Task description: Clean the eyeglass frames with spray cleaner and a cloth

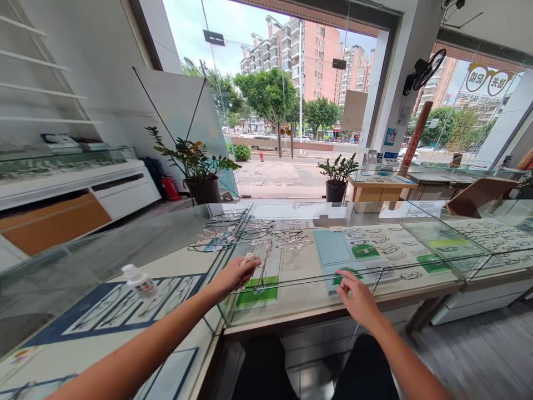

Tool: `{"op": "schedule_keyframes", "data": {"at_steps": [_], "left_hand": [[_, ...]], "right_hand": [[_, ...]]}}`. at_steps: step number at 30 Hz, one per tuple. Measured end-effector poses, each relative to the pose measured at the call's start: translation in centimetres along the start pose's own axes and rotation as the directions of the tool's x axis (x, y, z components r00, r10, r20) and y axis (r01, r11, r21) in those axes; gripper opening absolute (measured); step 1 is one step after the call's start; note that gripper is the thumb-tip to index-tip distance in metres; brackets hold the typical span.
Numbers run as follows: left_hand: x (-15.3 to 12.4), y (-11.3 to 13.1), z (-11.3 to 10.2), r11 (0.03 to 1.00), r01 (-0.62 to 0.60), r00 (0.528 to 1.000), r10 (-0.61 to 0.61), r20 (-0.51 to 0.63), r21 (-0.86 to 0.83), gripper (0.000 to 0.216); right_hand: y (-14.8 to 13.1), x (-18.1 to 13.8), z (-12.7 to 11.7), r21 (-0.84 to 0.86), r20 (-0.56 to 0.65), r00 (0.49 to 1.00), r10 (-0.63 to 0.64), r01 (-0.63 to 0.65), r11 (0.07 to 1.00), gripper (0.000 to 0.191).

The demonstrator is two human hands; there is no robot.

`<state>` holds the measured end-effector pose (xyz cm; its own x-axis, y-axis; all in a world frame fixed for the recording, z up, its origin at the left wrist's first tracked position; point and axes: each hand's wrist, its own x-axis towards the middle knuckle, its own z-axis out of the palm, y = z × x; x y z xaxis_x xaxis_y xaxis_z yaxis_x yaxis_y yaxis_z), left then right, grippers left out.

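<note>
My left hand (pixel 245 272) is closed over the glass counter, with a crumpled white cloth (pixel 250 258) pinched in its fingers. A thin pair of eyeglasses (pixel 265 258) hangs at those fingertips, one temple pointing down; how much of it the fingers grip is partly hidden. My right hand (pixel 356 294) hovers above the counter's front edge, index finger stretched out and the others loosely bent, holding nothing. Several eyeglass frames (pixel 293 236) lie in rows around the counter's far side. A green card (pixel 258 291) shows below my left hand.
A white bottle (pixel 139 281) stands on the glass at left, above a blue-edged tray (pixel 120 311) of eyeglasses. The glass display counter (pixel 303 311) continues to the right with more frames. Potted plants (pixel 335 178) stand beyond it, before a large shop window.
</note>
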<state>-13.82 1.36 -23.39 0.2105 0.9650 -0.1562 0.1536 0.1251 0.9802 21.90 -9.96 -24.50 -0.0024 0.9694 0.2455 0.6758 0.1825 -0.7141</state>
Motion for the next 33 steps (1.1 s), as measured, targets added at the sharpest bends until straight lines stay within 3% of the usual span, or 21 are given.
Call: {"op": "schedule_keyframes", "data": {"at_steps": [2,5,8,10,13,16,18,20,21,26,33], "left_hand": [[-0.1,-0.1,0.1,1.000,-0.011,1.000,0.011,-0.008,-0.011,0.053],[-0.6,0.3,0.5,1.000,-0.018,1.000,0.018,0.004,-0.023,0.052],[-1.2,1.1,0.9,0.999,-0.033,0.999,0.033,0.030,-0.014,0.050],[-1.6,1.7,1.2,0.999,-0.031,0.999,0.031,0.043,0.009,0.049],[-2.0,2.0,1.6,0.999,-0.021,0.999,0.019,0.051,0.042,0.048],[-2.0,1.9,1.8,0.999,-0.020,0.998,0.018,0.057,0.045,0.050],[-1.9,1.7,1.9,0.999,-0.027,0.998,0.024,0.059,0.047,0.051],[-1.8,1.7,2.1,0.998,-0.038,0.998,0.034,0.062,0.054,0.051],[-1.7,1.7,2.1,0.998,-0.042,0.997,0.038,0.064,0.056,0.051],[-1.7,1.8,2.6,0.999,-0.042,0.997,0.040,0.073,0.025,0.049],[-1.7,1.3,2.8,1.000,-0.021,0.997,0.021,0.080,-0.008,0.045]], "right_hand": [[0.6,-2.8,0.2,-0.131,0.128,0.992,-0.002,0.019,0.991,0.023],[1.5,-4.1,1.2,-0.328,0.276,0.961,0.010,0.085,0.941,0.012],[1.9,-3.1,2.4,-0.438,0.344,0.937,0.060,0.104,0.893,0.040],[1.7,-2.5,3.0,-0.497,0.336,0.934,0.120,0.068,0.865,0.054],[1.2,-2.7,3.0,-0.545,0.302,0.943,0.137,0.052,0.837,0.055],[1.4,-4.0,2.1,-0.528,0.242,0.970,0.009,0.124,0.840,0.046],[2.3,-4.8,1.7,-0.556,0.043,0.989,-0.144,0.143,0.818,0.047],[3.7,-5.3,1.9,-0.605,-0.197,0.931,-0.307,0.130,0.785,0.060],[4.5,-5.3,2.2,-0.634,-0.257,0.894,-0.367,0.131,0.762,0.068],[9.1,-3.9,4.7,-0.755,-0.315,0.787,-0.531,0.131,0.642,0.082],[14.1,0.4,7.6,-0.822,-0.439,0.497,-0.748,0.115,0.558,0.094]]}}
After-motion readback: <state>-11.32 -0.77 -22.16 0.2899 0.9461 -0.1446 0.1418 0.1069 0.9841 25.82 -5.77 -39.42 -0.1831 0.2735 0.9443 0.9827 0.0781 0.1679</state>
